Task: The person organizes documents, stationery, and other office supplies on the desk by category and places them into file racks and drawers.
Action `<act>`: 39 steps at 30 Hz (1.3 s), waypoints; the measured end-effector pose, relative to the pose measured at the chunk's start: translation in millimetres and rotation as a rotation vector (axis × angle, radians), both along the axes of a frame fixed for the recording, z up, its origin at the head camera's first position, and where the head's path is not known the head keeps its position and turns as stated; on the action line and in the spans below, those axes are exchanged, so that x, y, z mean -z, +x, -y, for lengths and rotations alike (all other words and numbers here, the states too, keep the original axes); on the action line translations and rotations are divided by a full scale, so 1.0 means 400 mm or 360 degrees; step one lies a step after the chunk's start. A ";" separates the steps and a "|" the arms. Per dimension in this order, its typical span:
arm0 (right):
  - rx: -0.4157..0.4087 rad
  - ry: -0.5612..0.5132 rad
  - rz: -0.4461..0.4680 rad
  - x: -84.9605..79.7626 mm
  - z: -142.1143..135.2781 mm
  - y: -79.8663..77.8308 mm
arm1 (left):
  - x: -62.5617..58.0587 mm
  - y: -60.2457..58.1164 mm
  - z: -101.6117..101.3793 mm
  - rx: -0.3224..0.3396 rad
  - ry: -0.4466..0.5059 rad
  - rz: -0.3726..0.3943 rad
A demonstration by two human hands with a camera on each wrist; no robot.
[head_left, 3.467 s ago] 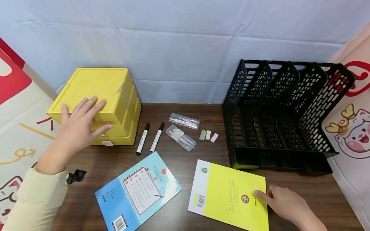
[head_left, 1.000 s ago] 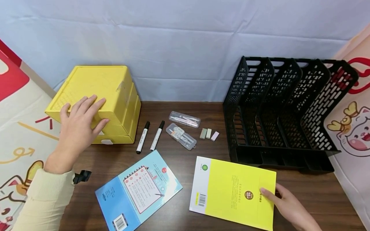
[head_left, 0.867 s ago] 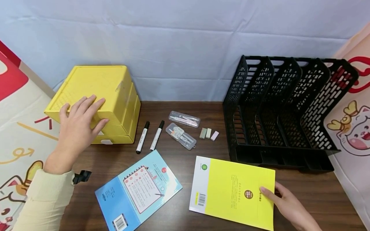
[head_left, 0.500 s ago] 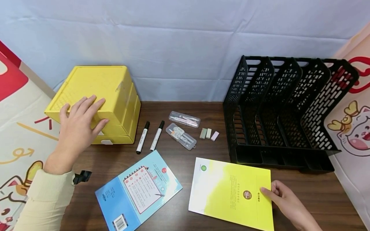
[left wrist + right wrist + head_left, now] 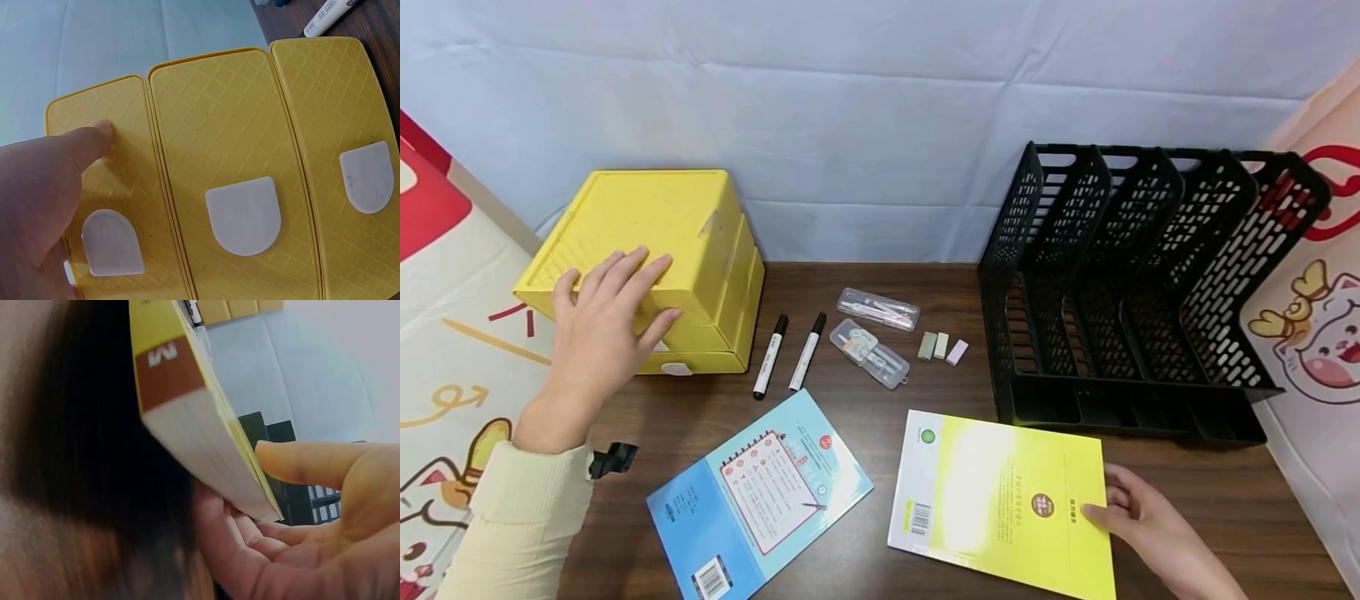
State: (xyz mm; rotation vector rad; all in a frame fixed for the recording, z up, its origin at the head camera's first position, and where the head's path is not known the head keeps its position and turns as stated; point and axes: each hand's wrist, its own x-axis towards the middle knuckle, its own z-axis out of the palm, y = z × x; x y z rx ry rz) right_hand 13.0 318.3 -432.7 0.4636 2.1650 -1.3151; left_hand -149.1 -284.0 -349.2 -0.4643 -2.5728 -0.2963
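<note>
My left hand (image 5: 606,321) rests on the yellow drawer box (image 5: 655,208), fingers spread over its top front edge. In the left wrist view the thumb lies against the top one of three drawer fronts (image 5: 212,125), each with a white tab. My right hand (image 5: 1153,521) holds a thick yellow book (image 5: 992,500) by its right edge. The right wrist view shows the thumb on the cover and curled fingers under the book's page block (image 5: 200,447), with that edge raised over the table. A blue book (image 5: 760,500) lies flat between the hands.
Behind the books lie two markers (image 5: 771,358), two clear plastic cases (image 5: 878,309) and three small erasers (image 5: 941,347). A black mesh file rack (image 5: 1120,408) stands at the back right, close behind the yellow book. A pale cloth (image 5: 865,125) hangs along the back.
Compared with the oldest frame, the yellow book sits slightly further right and its right edge is lifted. In the last second its tilt and glare shift and my right fingers move. My left hand stays.
</note>
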 end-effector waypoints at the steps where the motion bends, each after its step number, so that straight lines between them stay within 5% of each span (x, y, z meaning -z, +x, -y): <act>1: -0.0001 0.0016 -0.0010 -0.004 0.001 0.001 | 0.000 0.000 0.000 0.0001 0.0001 -0.0005; 11: -0.0042 0.0164 -0.0121 -0.076 0.011 0.001 | 0.000 0.001 0.000 0.0000 0.0009 -0.0002; 24: -0.0122 0.0131 -0.0475 -0.178 0.048 -0.003 | 0.001 -0.001 0.001 -0.0008 0.0007 0.0014; 39: -0.0276 0.0419 -0.1064 -0.288 0.103 -0.078 | -0.001 0.000 0.001 -0.0004 0.0019 0.0017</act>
